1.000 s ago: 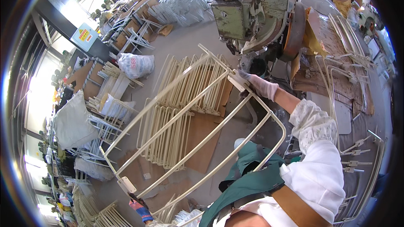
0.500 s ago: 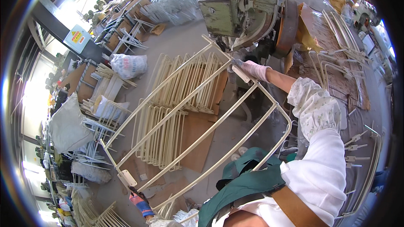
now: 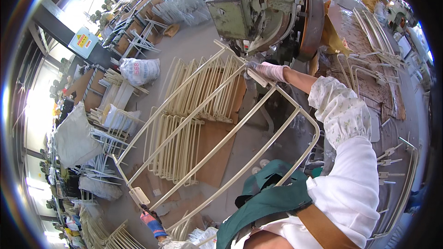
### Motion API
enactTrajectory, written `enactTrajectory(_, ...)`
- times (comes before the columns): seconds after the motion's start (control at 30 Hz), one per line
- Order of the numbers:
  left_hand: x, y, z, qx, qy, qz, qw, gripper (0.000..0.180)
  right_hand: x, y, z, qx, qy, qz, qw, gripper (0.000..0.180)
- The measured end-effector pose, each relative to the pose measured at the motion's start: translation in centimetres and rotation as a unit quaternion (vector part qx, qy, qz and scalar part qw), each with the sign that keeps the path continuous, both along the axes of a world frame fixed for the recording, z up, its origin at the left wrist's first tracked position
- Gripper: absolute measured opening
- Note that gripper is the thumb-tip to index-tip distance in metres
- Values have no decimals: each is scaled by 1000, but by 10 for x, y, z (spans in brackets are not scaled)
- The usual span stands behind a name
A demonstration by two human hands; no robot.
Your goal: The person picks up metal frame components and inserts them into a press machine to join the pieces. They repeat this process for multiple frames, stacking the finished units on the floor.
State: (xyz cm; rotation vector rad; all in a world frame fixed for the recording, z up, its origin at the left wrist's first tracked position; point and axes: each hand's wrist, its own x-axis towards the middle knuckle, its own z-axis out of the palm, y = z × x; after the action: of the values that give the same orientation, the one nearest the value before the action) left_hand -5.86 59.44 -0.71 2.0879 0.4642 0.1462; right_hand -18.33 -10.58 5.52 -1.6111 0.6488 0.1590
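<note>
A cream tubular metal frame with long parallel bars hangs slantwise in front of me, held at both sides. My left hand, in a striped glove of pink, blue and orange, is closed around its lower left side, just below a flat plate. My right hand, in a pale pink glove with dark fingertips, grips the opposite side beside a second plate. That upper end of the frame is right by the green machine; whether they touch I cannot tell.
Below the frame, rows of similar cream frames stand on cardboard. A white sack lies behind them to the left. On the right, a worn wooden table bears bent metal rods. A large wheel sits at the machine's side.
My right hand and the frame's upper end have shifted slightly left. The machine also appears a little further left in view. Both hands keep their grip.
</note>
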Motion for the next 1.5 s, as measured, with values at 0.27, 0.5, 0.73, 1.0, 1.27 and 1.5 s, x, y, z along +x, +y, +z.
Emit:
enactTrajectory(0.27,-17,-24,27,59,31,0,998,46,2,-34,-57,21,-34,-37,999,50)
enactTrajectory(0.5,-20,2,4,-14,-6,18,1000,44,-14,-8,-4,-17,-7,-29,999,46)
enactTrajectory(0.73,-23,-1,3,-3,-22,-2,1000,41,-13,-21,-17,15,-18,-26,999,45)
enactTrajectory(1.0,-43,-11,22,84,58,-35,994,51,-15,-29,-29,-12,31,4,999,45)
enactTrajectory(1.27,-60,-6,-6,-22,43,6,999,48,13,38,-18,66,-17,-58,996,30)
enactTrajectory(1.5,-56,-29,-36,-102,278,-9,955,41,45,46,-30,385,-199,-253,865,20)
